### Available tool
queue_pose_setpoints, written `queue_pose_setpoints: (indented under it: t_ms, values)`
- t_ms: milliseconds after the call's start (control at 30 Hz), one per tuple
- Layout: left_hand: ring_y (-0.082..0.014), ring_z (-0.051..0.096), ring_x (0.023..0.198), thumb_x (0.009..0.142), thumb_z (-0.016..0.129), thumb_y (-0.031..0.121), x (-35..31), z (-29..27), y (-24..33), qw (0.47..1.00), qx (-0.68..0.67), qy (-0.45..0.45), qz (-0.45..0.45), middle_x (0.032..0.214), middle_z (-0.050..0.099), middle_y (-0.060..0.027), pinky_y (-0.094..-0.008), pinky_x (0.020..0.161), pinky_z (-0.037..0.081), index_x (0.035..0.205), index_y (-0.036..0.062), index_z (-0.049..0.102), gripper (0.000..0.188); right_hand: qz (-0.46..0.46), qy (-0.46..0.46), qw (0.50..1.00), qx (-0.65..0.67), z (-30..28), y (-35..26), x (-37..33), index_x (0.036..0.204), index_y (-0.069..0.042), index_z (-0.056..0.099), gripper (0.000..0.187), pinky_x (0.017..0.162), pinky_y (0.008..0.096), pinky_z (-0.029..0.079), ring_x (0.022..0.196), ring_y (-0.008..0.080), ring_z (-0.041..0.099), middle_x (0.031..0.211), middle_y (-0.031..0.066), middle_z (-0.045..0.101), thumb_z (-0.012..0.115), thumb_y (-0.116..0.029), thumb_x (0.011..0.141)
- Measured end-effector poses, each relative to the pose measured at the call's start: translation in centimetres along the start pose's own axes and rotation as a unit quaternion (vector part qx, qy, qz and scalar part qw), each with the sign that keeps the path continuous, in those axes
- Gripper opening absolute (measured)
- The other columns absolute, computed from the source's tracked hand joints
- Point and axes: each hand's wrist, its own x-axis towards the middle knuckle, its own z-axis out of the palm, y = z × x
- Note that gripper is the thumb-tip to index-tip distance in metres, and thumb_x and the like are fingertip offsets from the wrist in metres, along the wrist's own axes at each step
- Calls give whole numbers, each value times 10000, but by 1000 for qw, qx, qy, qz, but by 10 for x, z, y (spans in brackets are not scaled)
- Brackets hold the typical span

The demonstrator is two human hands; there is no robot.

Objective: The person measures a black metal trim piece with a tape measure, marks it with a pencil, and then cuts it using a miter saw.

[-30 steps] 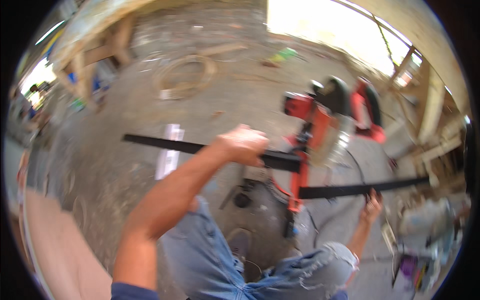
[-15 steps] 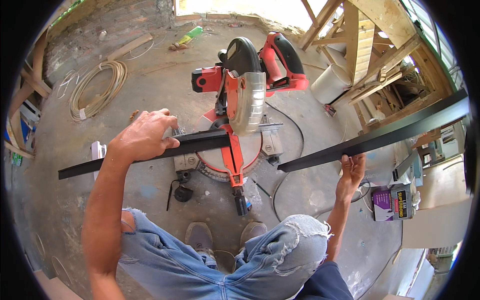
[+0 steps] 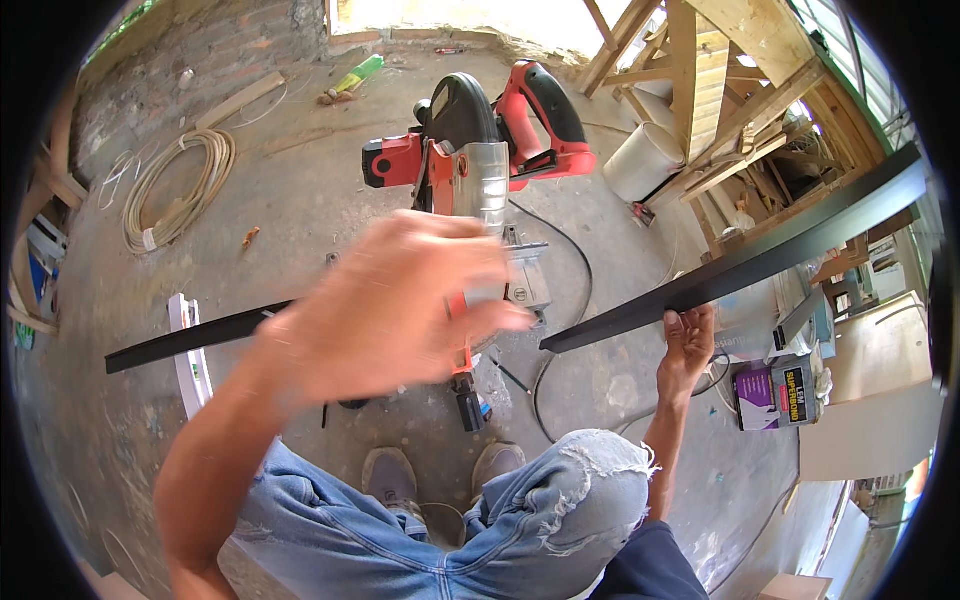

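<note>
From the head camera, my left hand [image 3: 400,300] is lifted off the work, blurred, fingers loosely spread and holding nothing. My right hand [image 3: 688,340] pinches the underside of the long black strip [image 3: 760,262], which looks already cut free. The shorter black piece [image 3: 195,338] lies across the red miter saw [image 3: 480,165], blade raised; I judge it awaits clearing.

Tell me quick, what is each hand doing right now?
Left hand: open and blurred, raised above the red mitre saw, holding nothing.
Right hand: closed on the long black strip, gripping it from below.
</note>
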Motion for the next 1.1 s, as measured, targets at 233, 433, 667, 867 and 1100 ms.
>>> queue_pose_setpoints:
  t_ms: [233,433,667,867,1100]
  values:
    - [-339,682,941,841,842,287,141,142,55,933,-100,320,129,1000,695,-179,-434,856,534,1309,-61,547,654,-4,16,996,88,13,-1,-18,1275,7,578,301,863,230,450,1006,77,560,1135,19,640,621,-6,978]
    - [-116,547,714,946,767,230,175,163,57,888,-423,178,22,766,627,-52,-337,667,484,1027,-29,685,284,80,-21,994,68,12,0,-26,1417,13,518,410,1059,310,413,1267,163,536,1375,72,587,578,-38,1014]
    - [-121,514,637,954,756,211,197,179,78,862,-455,220,40,714,616,-47,-345,603,468,998,-33,663,265,62,174,983,-3,2,49,-85,1552,46,366,632,1239,427,207,1514,272,311,1640,174,344,370,-382,1087]
    - [-121,498,620,951,759,237,196,193,71,885,-394,231,87,667,586,-84,-338,574,440,989,-19,642,284,78,273,958,-44,12,39,-71,1542,68,361,653,1257,423,173,1530,291,277,1634,176,349,331,-411,1099]
    - [-111,478,614,940,776,242,196,199,71,895,-381,217,84,655,558,-71,-316,569,422,998,-19,629,305,90,200,975,39,3,56,-85,1548,55,366,634,1257,438,167,1517,290,306,1616,180,376,349,-377,1084]
